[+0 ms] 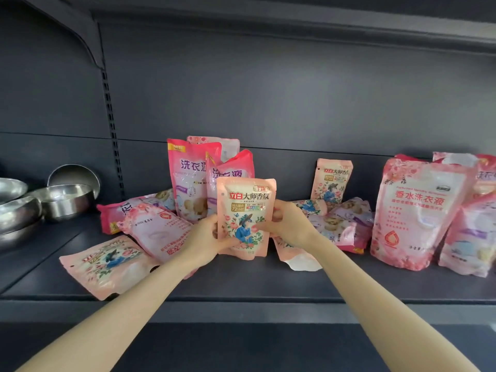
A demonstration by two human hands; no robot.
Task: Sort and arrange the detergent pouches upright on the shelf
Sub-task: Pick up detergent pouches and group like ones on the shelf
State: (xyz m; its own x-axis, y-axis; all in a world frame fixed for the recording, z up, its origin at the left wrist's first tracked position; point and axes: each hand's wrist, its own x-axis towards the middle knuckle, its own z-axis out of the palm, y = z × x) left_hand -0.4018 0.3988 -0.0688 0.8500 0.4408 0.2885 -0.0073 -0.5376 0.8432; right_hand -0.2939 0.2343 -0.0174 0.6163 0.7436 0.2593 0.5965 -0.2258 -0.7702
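Observation:
A small peach pouch point(245, 210) with a floral picture is held upright above the dark shelf point(241, 285). My left hand point(206, 237) grips its lower left edge and my right hand point(287, 221) grips its right side. Behind it two taller pink pouches point(192, 178) stand upright. One small matching pouch point(331, 181) leans against the back wall. Several pouches lie flat: a peach one point(104, 264) at the front left and a pink one point(158, 232) beside it. A large pink pouch point(414, 210) stands at the right.
Stacked steel bowls point(61, 200) fill the shelf's left end beyond a slotted upright. More pouches point(467, 242) crowd the far right. A heap of flat pouches point(346, 224) lies behind my right hand. The shelf's front strip is bare in the middle.

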